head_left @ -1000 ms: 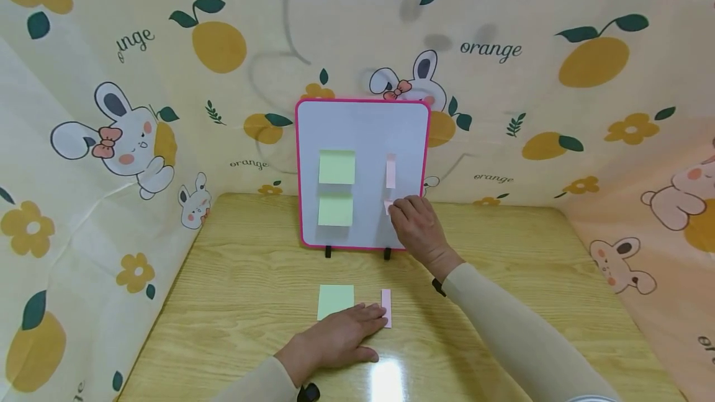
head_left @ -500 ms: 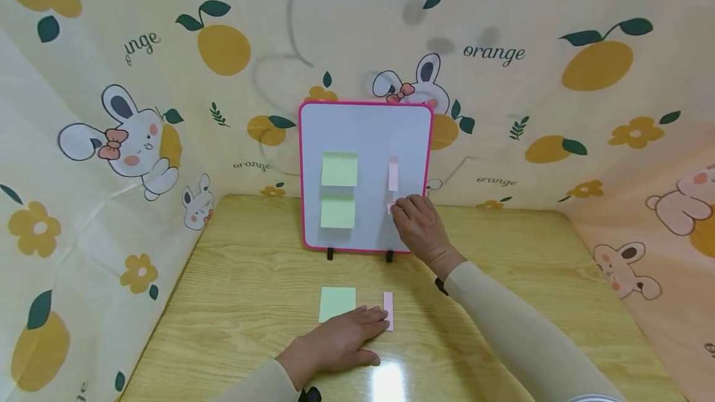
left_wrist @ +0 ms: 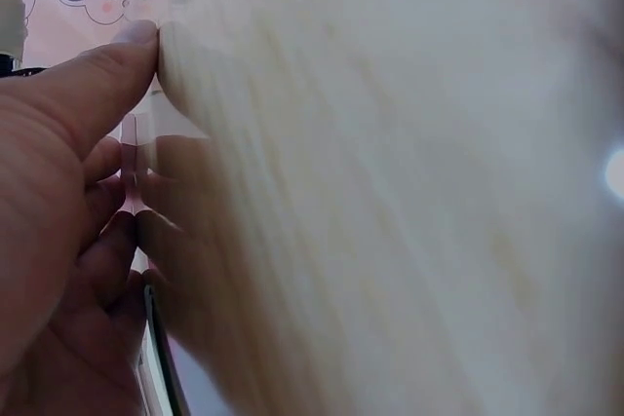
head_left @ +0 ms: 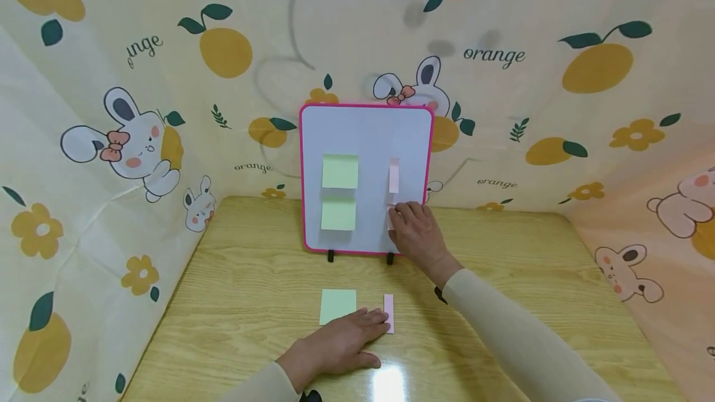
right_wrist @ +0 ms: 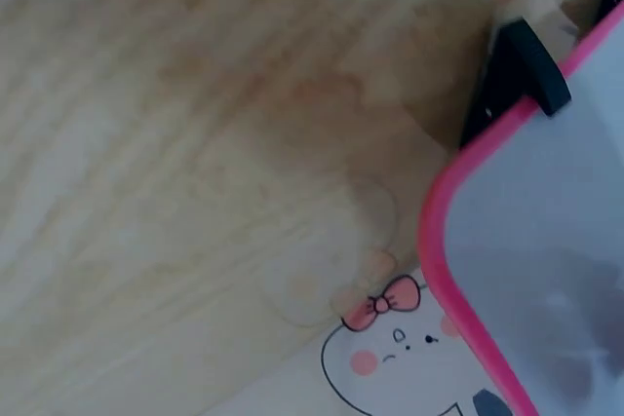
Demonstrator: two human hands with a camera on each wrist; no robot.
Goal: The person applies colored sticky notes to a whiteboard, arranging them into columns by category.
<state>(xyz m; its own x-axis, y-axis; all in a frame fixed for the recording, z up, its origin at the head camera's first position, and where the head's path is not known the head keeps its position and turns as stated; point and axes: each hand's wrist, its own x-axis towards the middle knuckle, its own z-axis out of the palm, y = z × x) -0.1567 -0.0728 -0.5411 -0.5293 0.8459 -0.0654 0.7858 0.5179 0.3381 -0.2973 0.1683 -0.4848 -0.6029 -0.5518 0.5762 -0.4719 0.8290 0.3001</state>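
Backed all round by a cream cloth backdrop (head_left: 503,79) printed with rabbits and oranges, over a pale wooden table (head_left: 251,278). At 12 o'clock on the table, propped upright on two small black feet (head_left: 331,256), a pink-framed whiteboard (head_left: 365,135).

Since a second ago, slid a little down the board with the right hand (head_left: 416,234), from about the 3 o'clock height toward 4 o'clock, baring more of the top end of the lower pink strip (head_left: 390,216). Reads, as a judgement, like smoothing that strip down along its length, so sticking looks nearly done rather than just begun. No change with the left hand (head_left: 341,343): kept flat on the table at 6 o'clock, fingers straight and relaxed, fingertips touching the edge of the pink strip pad (head_left: 388,309), just beside the green note pad (head_left: 337,304) at its 11 o'clock. Gripping nothing there.

Right fingers laid fairly straight against the lower strip, pressing rather than pinching as far as the head view tells; nothing of the fingers in the right wrist view.

As for the strip itself: pale pink, narrow, upright, mostly hidden under the hand, directly at 6 o'clock from the upper pink strip (head_left: 393,175) with a small gap between. Across the board at 9 o'clock, an upper green note (head_left: 339,171) and a lower green note (head_left: 337,213), stacked likewise.
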